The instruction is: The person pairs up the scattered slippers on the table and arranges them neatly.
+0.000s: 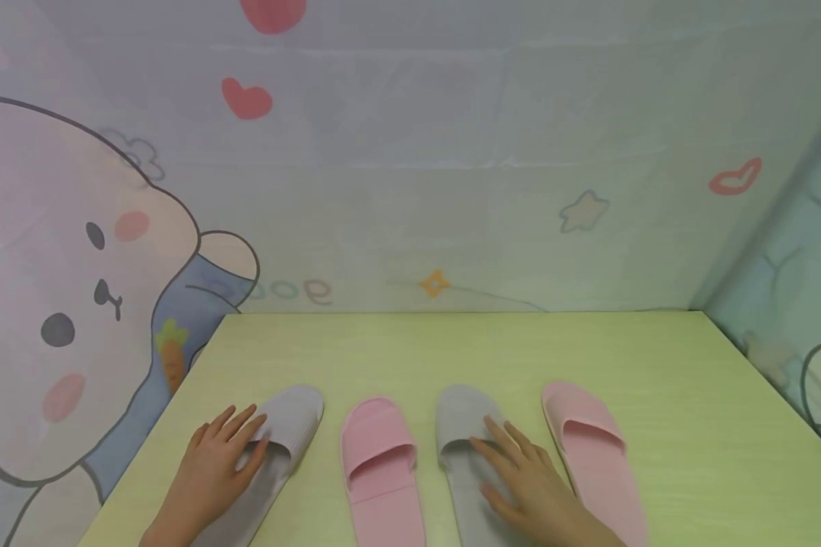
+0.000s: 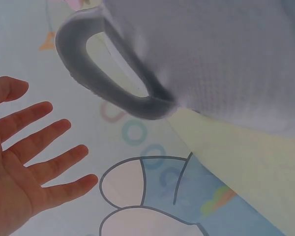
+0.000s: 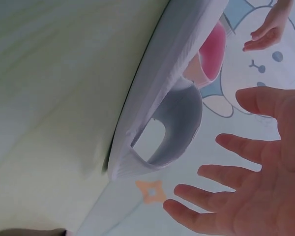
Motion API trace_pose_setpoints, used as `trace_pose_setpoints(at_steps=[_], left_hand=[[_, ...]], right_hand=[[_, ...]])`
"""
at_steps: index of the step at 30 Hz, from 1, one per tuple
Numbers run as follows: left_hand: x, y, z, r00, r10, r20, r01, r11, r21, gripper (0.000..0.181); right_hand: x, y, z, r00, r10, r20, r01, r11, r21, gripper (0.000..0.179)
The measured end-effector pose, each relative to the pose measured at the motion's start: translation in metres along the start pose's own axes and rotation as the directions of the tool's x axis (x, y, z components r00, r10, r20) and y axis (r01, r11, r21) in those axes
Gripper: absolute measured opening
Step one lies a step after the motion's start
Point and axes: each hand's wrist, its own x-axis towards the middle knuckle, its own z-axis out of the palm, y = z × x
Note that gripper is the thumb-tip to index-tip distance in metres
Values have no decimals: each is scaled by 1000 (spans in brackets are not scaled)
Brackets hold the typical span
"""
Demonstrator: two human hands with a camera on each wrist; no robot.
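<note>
Four slippers lie toe-away on the table, grey and pink alternating. My left hand (image 1: 215, 463) hovers over the leftmost grey slipper (image 1: 299, 414), its fingers spread near the strap. In the left wrist view the same left hand (image 2: 29, 162) shows fingers apart with nothing in them. Over the second grey slipper (image 1: 467, 414) is my right hand (image 1: 530, 479), fingers spread and overlapping its strap. The right wrist view shows that right hand (image 3: 246, 182) empty beside the grey slipper (image 3: 187, 118). A pink slipper (image 1: 376, 433) sits between the two grey ones.
Another pink slipper (image 1: 584, 425) lies at the right, close to my right hand. The pale yellow-green table (image 1: 451, 342) ends at a back edge against a printed cloth (image 1: 417, 152) with hearts and a cartoon animal. More cloth (image 1: 800, 289) hangs along the right side.
</note>
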Motion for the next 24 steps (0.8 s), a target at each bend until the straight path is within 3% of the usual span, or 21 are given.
trace_pose_setpoints(at_steps=[6,24], left_hand=[[-3,-1,1,997,-34,71,37,998,-41,36],[-9,-3,8,993,-32,112,37,998,-43,38]], right_hand=[[1,2,-1,1000,-5,21,5,1000,23,58],[2,0,-3,997,14,80,-16,1000,21,57]])
